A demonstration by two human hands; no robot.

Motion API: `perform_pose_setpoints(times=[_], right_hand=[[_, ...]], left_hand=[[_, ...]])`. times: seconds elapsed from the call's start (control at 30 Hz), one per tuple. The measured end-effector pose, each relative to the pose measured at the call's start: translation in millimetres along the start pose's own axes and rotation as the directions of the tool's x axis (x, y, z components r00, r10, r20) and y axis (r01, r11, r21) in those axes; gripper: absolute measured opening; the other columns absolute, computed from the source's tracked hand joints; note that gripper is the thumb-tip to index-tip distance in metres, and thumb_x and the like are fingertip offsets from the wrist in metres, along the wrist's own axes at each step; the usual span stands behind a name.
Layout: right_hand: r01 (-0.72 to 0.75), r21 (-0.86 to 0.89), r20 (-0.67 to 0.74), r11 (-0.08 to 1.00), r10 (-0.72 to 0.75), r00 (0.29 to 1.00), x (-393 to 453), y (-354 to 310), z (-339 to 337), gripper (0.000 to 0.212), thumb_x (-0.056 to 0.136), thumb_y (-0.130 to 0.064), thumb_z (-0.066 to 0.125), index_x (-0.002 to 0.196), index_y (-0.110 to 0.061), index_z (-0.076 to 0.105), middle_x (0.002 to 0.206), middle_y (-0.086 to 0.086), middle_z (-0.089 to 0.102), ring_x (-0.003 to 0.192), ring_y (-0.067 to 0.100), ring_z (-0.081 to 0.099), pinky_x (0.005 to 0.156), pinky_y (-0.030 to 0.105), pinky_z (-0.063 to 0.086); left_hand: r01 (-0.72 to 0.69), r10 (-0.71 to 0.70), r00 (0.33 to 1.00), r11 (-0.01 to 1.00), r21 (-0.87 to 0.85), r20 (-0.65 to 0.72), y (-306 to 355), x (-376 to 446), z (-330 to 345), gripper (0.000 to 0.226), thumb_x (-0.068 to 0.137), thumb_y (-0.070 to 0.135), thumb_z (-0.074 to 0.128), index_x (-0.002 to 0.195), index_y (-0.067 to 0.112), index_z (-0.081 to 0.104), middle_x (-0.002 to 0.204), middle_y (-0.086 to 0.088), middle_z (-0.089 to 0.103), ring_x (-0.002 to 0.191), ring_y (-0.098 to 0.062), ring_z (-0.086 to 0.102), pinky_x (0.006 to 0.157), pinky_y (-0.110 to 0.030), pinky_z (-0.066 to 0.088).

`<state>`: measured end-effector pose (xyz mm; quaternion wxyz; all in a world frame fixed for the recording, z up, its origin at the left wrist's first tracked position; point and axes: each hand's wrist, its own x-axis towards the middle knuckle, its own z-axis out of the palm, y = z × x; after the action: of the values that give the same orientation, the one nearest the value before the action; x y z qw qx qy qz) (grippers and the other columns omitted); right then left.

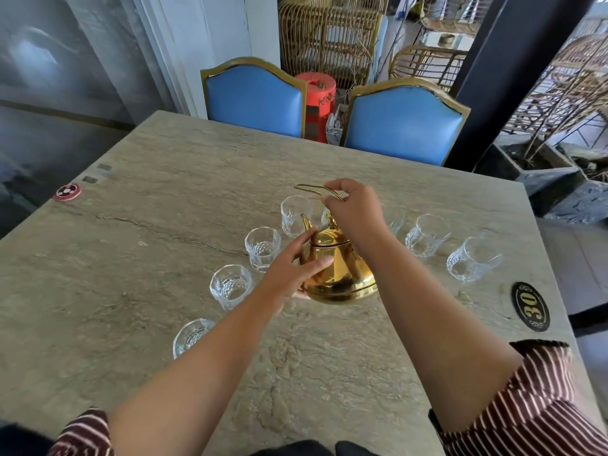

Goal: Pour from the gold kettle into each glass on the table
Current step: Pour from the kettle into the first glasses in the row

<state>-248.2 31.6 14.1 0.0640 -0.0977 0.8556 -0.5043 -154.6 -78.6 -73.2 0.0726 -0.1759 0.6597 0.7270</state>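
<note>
The gold kettle (339, 271) sits mid-worktop (164, 225), with the glasses (263, 248) arced round it from 7 through 12 to 3 o'clock. The right grip (353, 209) pinches the thin wire handle (307, 186) at the kettle's 12 o'clock. The left grip (296, 268) lies straight-fingered against its 9 o'clock wall. Expect a rigid, slippery shell, heavy if full: carry it by the handle and steady the wall.

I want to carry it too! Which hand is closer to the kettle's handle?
Right. The right hand pinches the handle; the left hand rests lower, on the kettle's body.
</note>
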Motion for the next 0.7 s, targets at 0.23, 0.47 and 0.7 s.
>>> perform_pose_setpoints(times=[0.23,0.47,0.7], right_hand=[[-0.004,-0.032,0.006,0.999,0.005,1.000,-0.4,-4.2,0.3,0.033,0.093,-0.022,0.061,0.126,-0.018,0.063,0.134,0.001,0.060,0.120,0.016,0.054,0.082,0.022,0.037],[-0.011,-0.050,0.006,0.999,0.012,1.000,-2.1,-8.6,0.4,0.034,0.094,-0.022,0.061,0.127,-0.017,0.062,0.133,0.002,0.060,0.104,0.013,0.059,0.069,0.017,0.038],[-0.049,-0.050,0.021,0.998,0.050,0.999,-7.3,-14.0,-3.7,0.034,0.095,-0.022,0.059,0.128,-0.018,0.061,0.106,0.000,0.066,0.105,0.020,0.064,0.045,0.004,0.029]], left_hand=[[0.030,-0.030,1.000,1.000,-0.006,0.006,-1.5,3.1,-2.3,0.068,0.082,0.039,0.079,0.140,0.055,0.046,0.140,0.010,0.057,0.112,-0.017,0.068,0.064,-0.033,0.059],[0.045,-0.044,0.999,0.999,-0.013,0.017,-5.2,6.2,-5.4,0.070,0.077,0.044,0.083,0.137,0.057,0.048,0.143,0.005,0.057,0.116,-0.022,0.067,0.075,-0.046,0.062],[0.053,-0.052,0.998,0.998,-0.028,0.027,-4.0,6.3,-4.5,0.074,0.066,0.050,0.085,0.131,0.061,0.051,0.142,0.004,0.057,0.118,-0.024,0.065,0.080,-0.054,0.061]])
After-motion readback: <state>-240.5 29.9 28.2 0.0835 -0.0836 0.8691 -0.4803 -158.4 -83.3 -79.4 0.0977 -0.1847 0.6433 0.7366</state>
